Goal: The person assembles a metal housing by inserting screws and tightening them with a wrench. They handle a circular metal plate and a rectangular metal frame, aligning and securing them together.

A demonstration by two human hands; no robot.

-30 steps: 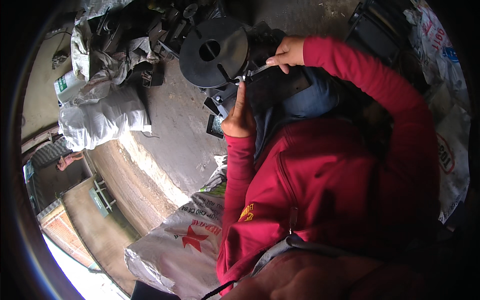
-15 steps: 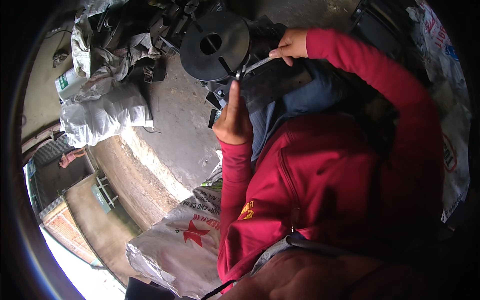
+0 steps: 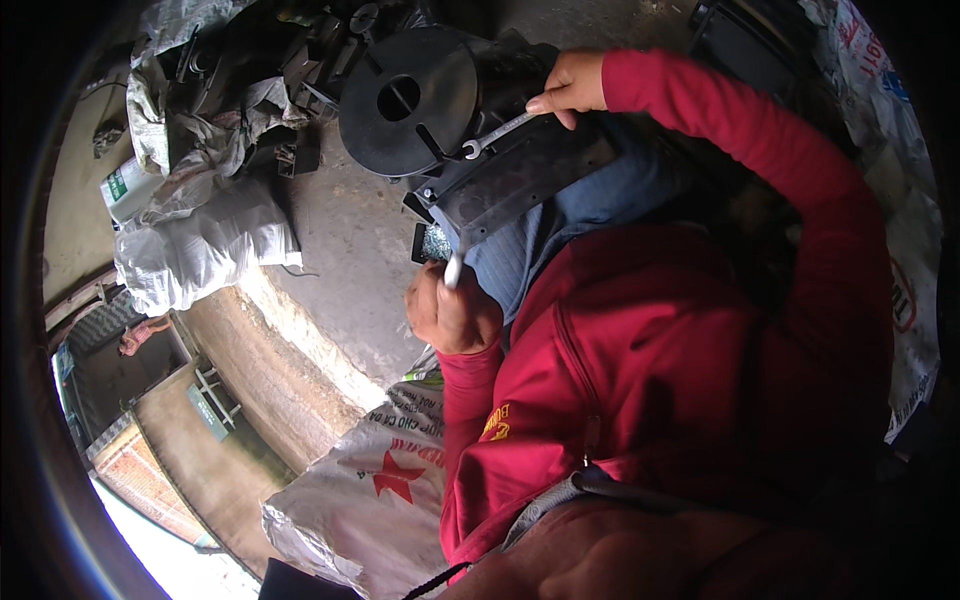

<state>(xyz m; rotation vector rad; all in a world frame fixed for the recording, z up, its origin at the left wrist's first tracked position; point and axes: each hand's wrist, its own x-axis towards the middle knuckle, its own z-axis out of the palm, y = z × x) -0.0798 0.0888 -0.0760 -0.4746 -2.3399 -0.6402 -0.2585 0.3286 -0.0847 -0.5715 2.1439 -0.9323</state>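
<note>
My right hand (image 3: 573,85) pinches the end of a silver open-end wrench (image 3: 497,135). The wrench's open jaw lies over the edge of a round black slotted disc (image 3: 440,80) with a hole in its middle. Beside the disc, a black metal bracket (image 3: 535,180) rests across my jeans-covered legs, with a shiny bolt (image 3: 428,193) at its left end. Lower down, my left hand (image 3: 455,315) is closed around a slim pale metal tool (image 3: 454,272), seemingly a second wrench, its upper end blurred near the bracket's corner.
A small black tray of shiny small hardware (image 3: 434,243) sits just beyond my left hand. White sacks (image 3: 205,245) and dark metal parts (image 3: 300,70) lie to the left. A printed sack (image 3: 350,500) stands by my left elbow; another (image 3: 865,70) is at far right. A person (image 3: 143,335) shows in the distance.
My left hand has drawn back from the disc's edge toward my body, its raised index finger now curled around the pale tool. The right-hand wrench has shifted slightly left.
</note>
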